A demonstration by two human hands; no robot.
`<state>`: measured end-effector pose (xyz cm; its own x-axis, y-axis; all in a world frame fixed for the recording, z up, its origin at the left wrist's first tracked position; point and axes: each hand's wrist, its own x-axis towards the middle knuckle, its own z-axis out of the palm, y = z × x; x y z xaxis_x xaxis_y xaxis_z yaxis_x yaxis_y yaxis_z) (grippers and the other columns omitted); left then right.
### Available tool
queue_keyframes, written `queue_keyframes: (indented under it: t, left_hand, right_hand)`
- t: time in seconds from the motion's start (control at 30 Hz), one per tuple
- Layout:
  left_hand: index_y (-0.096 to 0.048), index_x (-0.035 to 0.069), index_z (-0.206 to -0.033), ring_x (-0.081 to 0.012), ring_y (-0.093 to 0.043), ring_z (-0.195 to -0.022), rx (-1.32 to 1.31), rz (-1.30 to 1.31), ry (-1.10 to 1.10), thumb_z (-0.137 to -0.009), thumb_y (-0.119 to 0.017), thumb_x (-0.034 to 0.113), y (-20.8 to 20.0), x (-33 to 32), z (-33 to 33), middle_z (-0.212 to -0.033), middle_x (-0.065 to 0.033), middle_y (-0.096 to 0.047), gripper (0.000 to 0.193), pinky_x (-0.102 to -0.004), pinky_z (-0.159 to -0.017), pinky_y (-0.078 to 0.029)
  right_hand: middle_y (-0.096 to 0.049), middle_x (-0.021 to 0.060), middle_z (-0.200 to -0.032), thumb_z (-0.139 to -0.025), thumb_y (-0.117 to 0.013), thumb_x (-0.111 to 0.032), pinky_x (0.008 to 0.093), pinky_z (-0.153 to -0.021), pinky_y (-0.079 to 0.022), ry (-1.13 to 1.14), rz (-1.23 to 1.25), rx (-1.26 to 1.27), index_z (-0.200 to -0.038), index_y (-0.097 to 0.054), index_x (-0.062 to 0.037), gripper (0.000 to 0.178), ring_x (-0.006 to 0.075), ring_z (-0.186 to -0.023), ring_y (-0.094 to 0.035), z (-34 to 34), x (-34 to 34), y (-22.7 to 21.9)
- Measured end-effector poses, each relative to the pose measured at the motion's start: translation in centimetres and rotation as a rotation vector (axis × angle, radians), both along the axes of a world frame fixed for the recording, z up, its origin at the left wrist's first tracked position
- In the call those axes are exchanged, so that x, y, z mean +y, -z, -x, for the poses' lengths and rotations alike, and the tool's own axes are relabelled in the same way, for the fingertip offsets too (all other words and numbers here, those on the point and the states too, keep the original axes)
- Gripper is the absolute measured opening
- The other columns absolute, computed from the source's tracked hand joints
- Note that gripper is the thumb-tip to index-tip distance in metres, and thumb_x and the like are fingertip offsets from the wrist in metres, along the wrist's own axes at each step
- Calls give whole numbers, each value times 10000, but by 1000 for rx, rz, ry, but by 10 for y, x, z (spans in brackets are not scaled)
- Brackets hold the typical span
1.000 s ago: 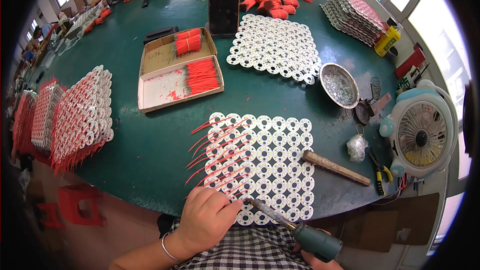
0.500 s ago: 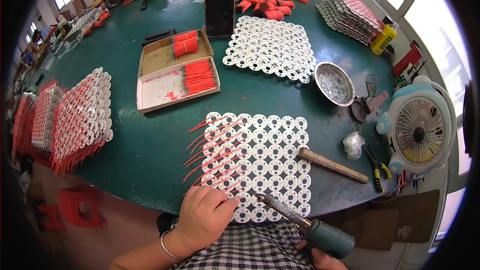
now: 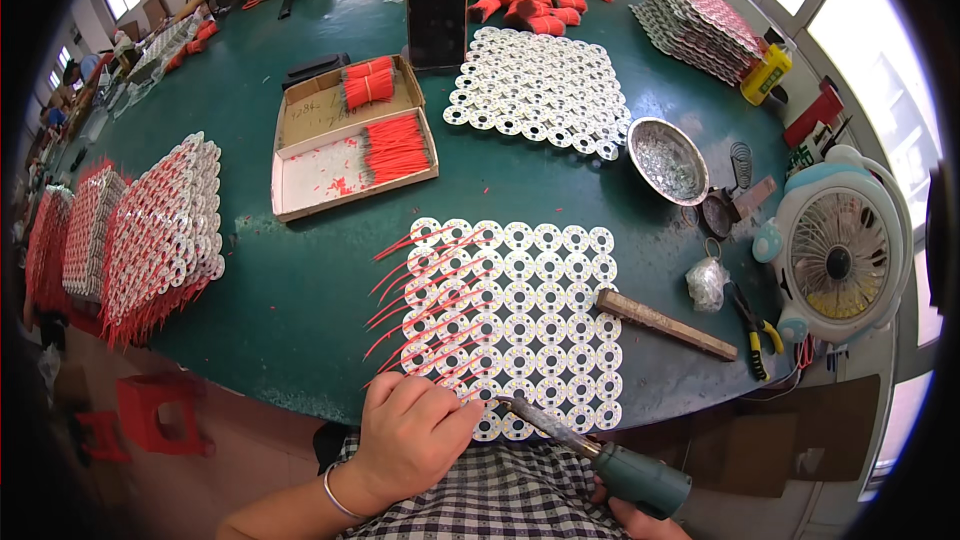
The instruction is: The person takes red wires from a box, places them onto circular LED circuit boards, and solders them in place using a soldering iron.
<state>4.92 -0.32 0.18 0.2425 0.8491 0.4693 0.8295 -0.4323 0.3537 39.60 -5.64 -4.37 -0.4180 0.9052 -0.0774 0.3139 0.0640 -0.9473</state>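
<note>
A panel of round white LED circuit boards (image 3: 548, 330) lies on the table in front of me, with thin red wires (image 3: 430, 290) fanning leftward from its left columns. At its lower left, my left hand (image 3: 415, 435) is closed in a pinch on a red wire, most of which the fingers hide. My right hand (image 3: 640, 520), partly cut off by the lower edge, grips the dark green handle of a soldering iron (image 3: 640, 478). The iron's tip is at a board in the panel's lower part, just right of my left fingertips. Across the panel's right edge lies a wooden stick (image 3: 668, 325).
Beyond the panel are a cardboard box (image 3: 290, 202) of cut red wires, an upright phone (image 3: 437, 12), and more board panels (image 3: 540, 90). To the right are a metal bowl (image 3: 668, 162), pliers (image 3: 752, 335) and a fan (image 3: 838, 250). Wired panels (image 3: 165, 235) stand stacked left.
The soldering iron has moved left, bringing its tip closer to my left fingertips. My left hand stays at nearly the same spot, still pinched.
</note>
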Motion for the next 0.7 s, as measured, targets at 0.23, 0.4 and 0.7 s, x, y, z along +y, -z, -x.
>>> queue_keyframes:
  t: [0.23,0.4,0.7]
  left_hand:
    - [-733,128,-937,-176,-532,-795,-7,17,11,-758,-733,145,-1,-1,-1,-825,28,-533,179,-359,-745,-400]
    - [-732,122,-931,-181,-532,-795,6,14,6,-754,-735,140,0,3,0,-823,23,-535,177,-359,-734,-401]
    - [-735,147,-950,-185,-557,-792,47,76,14,-760,-713,143,-9,2,2,-814,28,-555,191,-361,-733,-407]
  right_hand:
    - [-635,128,-1139,-930,-646,-79,400,-869,-507,12,-19,27,-1322,-511,-7,421,250,-1003,-616,11,1,-8]
    - [-666,150,-1126,-953,-653,-151,400,-843,-520,0,-174,-19,-1312,-535,8,410,265,-938,-654,17,13,-10]
    - [-645,184,-1104,-910,-664,-524,337,-461,-524,567,-124,511,-1378,-408,24,765,243,-572,-638,57,63,-42]
